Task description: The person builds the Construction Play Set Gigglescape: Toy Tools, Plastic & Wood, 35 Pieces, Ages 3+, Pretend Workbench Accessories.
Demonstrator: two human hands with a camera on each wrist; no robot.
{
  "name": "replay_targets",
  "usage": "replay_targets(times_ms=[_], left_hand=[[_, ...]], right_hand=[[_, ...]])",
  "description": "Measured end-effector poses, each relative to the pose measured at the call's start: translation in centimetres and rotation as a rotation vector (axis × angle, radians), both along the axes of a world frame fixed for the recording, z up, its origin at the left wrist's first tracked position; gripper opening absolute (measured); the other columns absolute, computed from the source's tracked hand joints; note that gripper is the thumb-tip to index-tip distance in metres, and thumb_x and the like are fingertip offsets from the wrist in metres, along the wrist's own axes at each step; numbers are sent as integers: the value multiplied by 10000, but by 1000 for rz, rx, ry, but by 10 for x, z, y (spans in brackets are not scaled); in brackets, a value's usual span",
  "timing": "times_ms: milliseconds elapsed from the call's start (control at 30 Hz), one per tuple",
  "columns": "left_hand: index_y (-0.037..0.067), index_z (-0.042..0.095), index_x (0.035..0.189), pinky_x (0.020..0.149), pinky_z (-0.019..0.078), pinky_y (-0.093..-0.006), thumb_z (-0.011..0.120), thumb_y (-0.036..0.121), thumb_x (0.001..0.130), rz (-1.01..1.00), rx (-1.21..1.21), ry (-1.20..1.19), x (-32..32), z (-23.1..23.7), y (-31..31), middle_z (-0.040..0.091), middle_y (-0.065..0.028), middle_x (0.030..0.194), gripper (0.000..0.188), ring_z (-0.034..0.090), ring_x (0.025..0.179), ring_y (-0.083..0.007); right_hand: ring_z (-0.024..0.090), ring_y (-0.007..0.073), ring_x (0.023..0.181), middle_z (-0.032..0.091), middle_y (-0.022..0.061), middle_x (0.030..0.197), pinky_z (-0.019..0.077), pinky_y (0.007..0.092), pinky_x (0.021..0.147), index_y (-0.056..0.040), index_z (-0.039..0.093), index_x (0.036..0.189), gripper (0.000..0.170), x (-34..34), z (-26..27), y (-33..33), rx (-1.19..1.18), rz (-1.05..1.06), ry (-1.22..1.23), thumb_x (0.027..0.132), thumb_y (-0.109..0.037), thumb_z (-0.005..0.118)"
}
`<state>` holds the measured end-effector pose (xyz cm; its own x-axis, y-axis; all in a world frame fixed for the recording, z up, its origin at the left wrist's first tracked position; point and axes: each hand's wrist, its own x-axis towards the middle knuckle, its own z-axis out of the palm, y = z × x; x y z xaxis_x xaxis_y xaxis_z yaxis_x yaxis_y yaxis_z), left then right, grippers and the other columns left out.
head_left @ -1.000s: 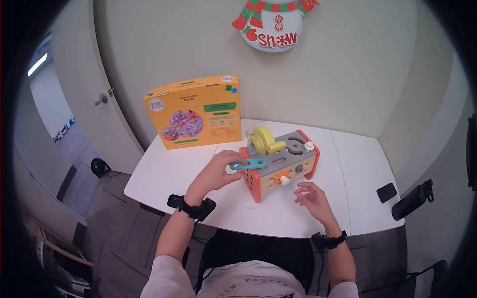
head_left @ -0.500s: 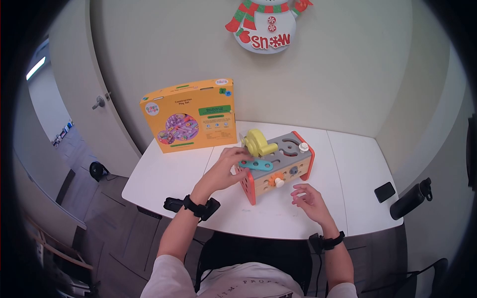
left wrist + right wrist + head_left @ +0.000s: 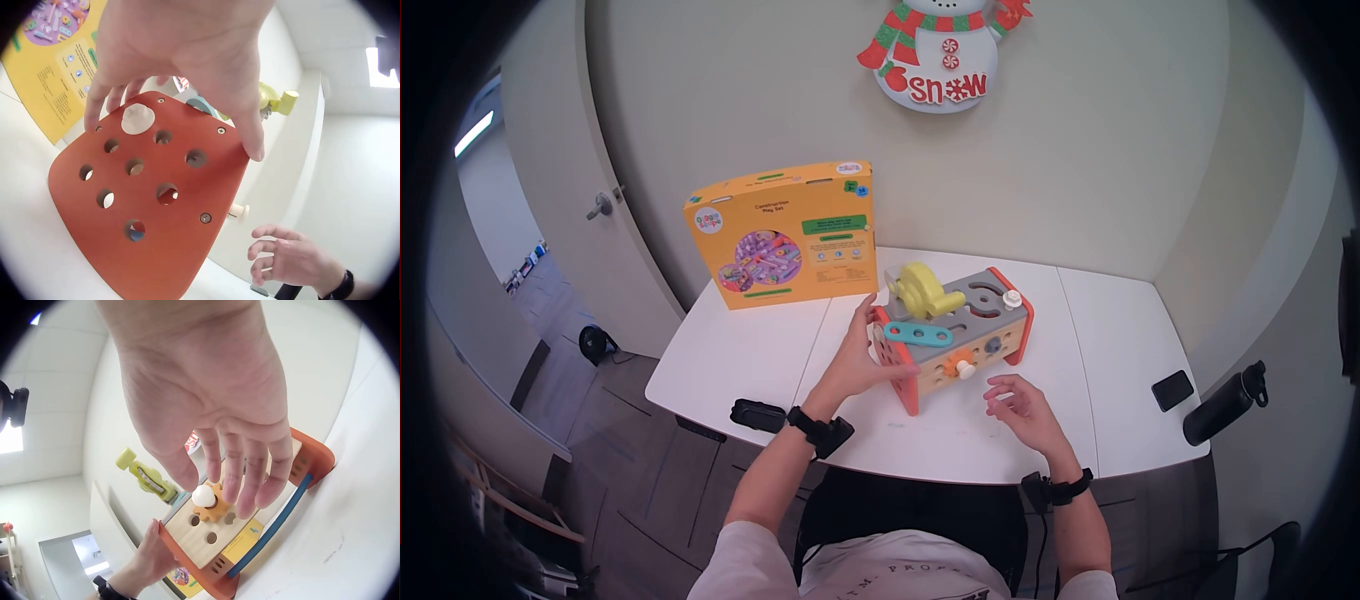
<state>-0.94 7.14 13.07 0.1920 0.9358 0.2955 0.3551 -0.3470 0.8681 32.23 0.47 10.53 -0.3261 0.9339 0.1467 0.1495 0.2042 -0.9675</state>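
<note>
The wooden toy workbench [image 3: 945,372] stands on the table with a grey top and red end panels. My left hand [image 3: 855,362] spans its left end panel [image 3: 150,194], thumb on the front edge, fingers at the back edge. A teal strip with holes [image 3: 918,334] lies flat on the grey top, near that end. Behind the strip sits a yellow-green saw-like piece [image 3: 920,291]. My right hand [image 3: 1025,412] hovers before the front, fingers loosely bent, holding nothing. Near its fingers in the right wrist view are an orange gear [image 3: 219,509] and a white knob [image 3: 203,496].
A yellow box [image 3: 785,245] stands behind the workbench at the left. On the table's right side lie a phone [image 3: 1172,390] and a black bottle [image 3: 1226,405] by the edge. A black object [image 3: 758,415] rests at the front left edge of the table.
My left hand has let go of the teal strip, which moved right onto the grey top, and has lowered to the left end panel. My right hand has stayed nearly still.
</note>
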Motion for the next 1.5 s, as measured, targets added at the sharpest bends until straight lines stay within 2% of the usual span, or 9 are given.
replay_targets(times_ms=[367, 567, 667, 900, 1067, 1167, 1300, 1400, 1500], left_hand=[[20, 87, 1646, 1148, 407, -585, 991, 448, 652, 62, 55, 45, 20, -3, -16, 327, -293, 1576, 1410, 337, 1501, -404], [17, 119, 1632, 1103, 457, -478, 966, 425, 696, 175, 215, 204, 19, -2, -33, 351, -260, 1557, 1327, 396, 1448, -379], [10, 376, 1503, 954, 518, -399, 934, 356, 743, 289, 380, 197, 17, -3, -56, 508, -203, 1408, 1004, 545, 1269, -304], [40, 631, 1158, 838, 542, -354, 766, 165, 890, -277, -115, 605, -3, -16, -97, 643, -141, 1136, 325, 647, 1021, -281], [86, 638, 1201, 1008, 516, -420, 744, 95, 857, -103, -28, 823, -60, -26, -93, 638, -168, 1179, 360, 613, 1147, -348], [177, 615, 1297, 1007, 520, -535, 624, -95, 768, 240, -101, 939, -108, -13, -90, 529, -146, 1404, 595, 500, 1311, -390], [235, 540, 1444, 1109, 495, -507, 724, -109, 644, 556, -279, 1143, -162, -32, -87, 450, -174, 1561, 890, 390, 1450, -465], [215, 519, 1457, 1053, 507, -611, 728, -108, 692, 495, -377, 1101, -187, -52, -91, 487, -197, 1508, 856, 451, 1414, -460], [225, 544, 1432, 1020, 549, -483, 775, -98, 648, 292, -494, 960, -209, -58, -72, 580, -174, 1403, 879, 584, 1280, -419]], right_hand=[[710, 140, 921, 706, 72, 1099, 566, 283, 804, -43, 600, 1325, 353, -3, 2, -4, 45, 17, -83, 1001, -143, 699], [709, 138, 936, 709, 77, 1075, 572, 283, 838, -16, 628, 1278, 288, -7, 17, -12, 111, -14, -152, 1000, -70, 679], [710, 135, 933, 726, 78, 1045, 575, 287, 850, -11, 652, 1239, 251, -4, 17, -10, 179, -72, -136, 994, -56, 680], [714, 159, 870, 748, 89, 976, 562, 289, 777, -5, 695, 1175, 217, -12, 27, -18, 261, -96, -132, 986, -111, 697], [722, 154, 883, 753, 81, 965, 572, 298, 832, -1, 698, 1169, 215, -16, 33, -24, 246, 46, -324, 970, -83, 708], [715, 160, 860, 752, 81, 957, 570, 298, 822, -2, 700, 1169, 215, -15, 28, -22, 271, 44, -300, 969, -81, 707], [716, 181, 859, 747, 94, 976, 572, 310, 812, -5, 701, 1171, 221, -16, 30, -24, 267, 56, -317, 969, -92, 703], [720, 212, 865, 746, 117, 1002, 573, 330, 801, -16, 701, 1183, 235, -15, 30, -23, 266, 78, -331, 971, -116, 694], [719, 200, 866, 745, 110, 991, 572, 323, 808, -10, 699, 1180, 232, -16, 32, -24, 270, 80, -334, 969, -105, 697]])
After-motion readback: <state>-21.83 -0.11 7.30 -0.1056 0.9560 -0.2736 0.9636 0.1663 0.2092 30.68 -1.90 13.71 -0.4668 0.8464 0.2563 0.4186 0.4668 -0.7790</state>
